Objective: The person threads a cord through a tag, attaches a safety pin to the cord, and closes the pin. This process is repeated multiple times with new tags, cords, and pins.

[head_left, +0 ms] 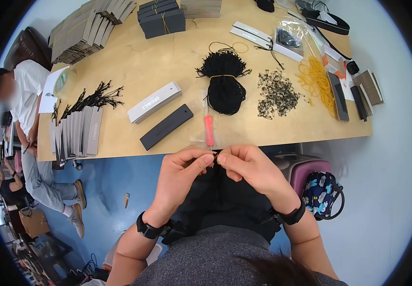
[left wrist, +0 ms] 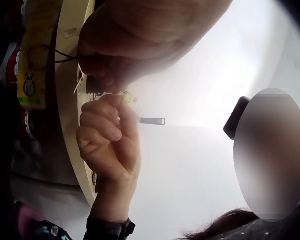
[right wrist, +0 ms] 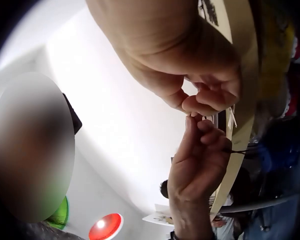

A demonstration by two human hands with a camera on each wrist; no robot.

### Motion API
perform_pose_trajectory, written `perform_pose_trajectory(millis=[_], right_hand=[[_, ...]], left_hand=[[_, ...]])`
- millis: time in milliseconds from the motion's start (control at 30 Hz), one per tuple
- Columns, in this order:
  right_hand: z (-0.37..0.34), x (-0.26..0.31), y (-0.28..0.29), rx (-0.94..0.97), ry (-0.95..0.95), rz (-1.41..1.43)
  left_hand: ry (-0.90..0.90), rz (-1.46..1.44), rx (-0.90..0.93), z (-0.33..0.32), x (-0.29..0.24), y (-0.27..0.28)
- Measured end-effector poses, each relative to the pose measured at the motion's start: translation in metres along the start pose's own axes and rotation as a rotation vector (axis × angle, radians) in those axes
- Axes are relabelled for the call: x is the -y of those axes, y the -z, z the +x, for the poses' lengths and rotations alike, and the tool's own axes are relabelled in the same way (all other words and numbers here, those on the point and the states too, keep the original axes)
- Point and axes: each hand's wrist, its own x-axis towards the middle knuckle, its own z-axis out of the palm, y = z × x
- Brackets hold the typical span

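Observation:
In the head view my left hand (head_left: pixel 180 176) and right hand (head_left: pixel 256 167) meet fingertip to fingertip in front of the table's near edge. A thin black cord (left wrist: pixel 66 60) comes out of the left hand, its strands looping away in the left wrist view. Thumb and forefinger of each hand pinch a small dark part of it, mostly hidden by the fingertips. Just beyond the hands lies a red-handled tool (head_left: pixel 209 131) with a thin shaft. Behind it is a bundle of black cords (head_left: pixel 226 96), with a heap of small pear-shaped pins (head_left: pixel 278 94) to its right.
Left on the table (head_left: pixel 134 71) are a white tag stack (head_left: pixel 154 102), a dark stack (head_left: pixel 167 127) and corded tags (head_left: pixel 77 131). Yellow rubber bands (head_left: pixel 316 78) lie right. Banded grey stacks (head_left: pixel 80 33) stand at the back. A person (head_left: pixel 30 86) sits at the left.

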Motion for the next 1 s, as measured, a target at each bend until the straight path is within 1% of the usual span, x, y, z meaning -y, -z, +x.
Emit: perform_pose_trajectory(millis=[67, 100, 167, 200, 267, 300, 367, 400, 433, 500, 633, 700, 733, 800, 833, 867, 900, 933, 1000], right_hand=[[-0.006, 0.008, -0.009, -0.177, 0.067, -0.349], [-0.008, 0.009, -0.01, -0.174, 0.068, -0.351], [-0.01, 0.01, -0.012, -0.342, 0.616, -0.742], [-0.009, 0.01, -0.012, -0.339, 0.616, -0.742], [-0.005, 0.013, -0.01, -0.345, 0.894, -1.074], [-0.004, 0.014, -0.008, -0.345, 0.894, -1.075], [-0.002, 0.014, -0.004, -0.251, 0.961, -1.21], [-0.001, 0.014, -0.005, -0.246, 0.964, -1.21], [0.0, 0.013, -0.007, -0.26, 0.978, -1.216], [-0.001, 0.014, -0.009, -0.275, 0.994, -1.224], [0.003, 0.021, -0.009, -0.333, 1.006, -1.207], [0.008, 0.019, -0.008, -0.363, 1.023, -1.197], [0.012, 0.015, -0.008, -0.364, 1.045, -1.21], [0.015, 0.007, -0.013, -0.364, 1.066, -1.222], [0.014, 0.002, -0.018, -0.328, 1.068, -1.201], [0.012, -0.003, -0.022, -0.291, 1.072, -1.181], [0.008, -0.003, -0.026, -0.274, 1.028, -1.141], [0.002, -0.003, -0.028, -0.275, 1.026, -1.141], [-0.006, -0.002, -0.031, -0.282, 0.785, -0.893]], left_hand=[[0.01, -0.028, 0.004, 0.0, 0.001, 0.002], [0.02, -0.054, 0.006, 0.0, 0.001, 0.003], [0.024, -0.062, 0.0, -0.001, 0.0, 0.003], [0.03, -0.069, -0.002, -0.002, 0.0, 0.004], [0.035, -0.069, 0.002, -0.002, 0.0, 0.004], [0.04, -0.068, 0.006, -0.002, 0.001, 0.004], [0.039, -0.065, 0.006, -0.003, 0.001, 0.005], [0.039, -0.061, 0.004, -0.004, 0.002, 0.006], [0.038, -0.061, 0.0, -0.005, 0.001, 0.006], [0.081, -0.168, 0.015, -0.005, 0.001, 0.006], [0.11, -0.195, -0.024, -0.013, 0.006, 0.023], [0.194, -0.336, -0.004, -0.018, 0.007, 0.029], [0.191, -0.334, -0.003, -0.019, 0.006, 0.029], [0.168, -0.749, 0.109, -0.021, 0.003, 0.026], [0.166, -0.748, 0.11, -0.02, 0.004, 0.023], [0.102, -0.615, 0.032, -0.018, 0.006, 0.017], [0.04, -0.482, -0.045, -0.017, 0.007, 0.014], [0.042, -0.483, -0.044, -0.017, 0.005, 0.013], [-0.421, 0.448, -0.135, -0.016, -0.001, 0.01]])
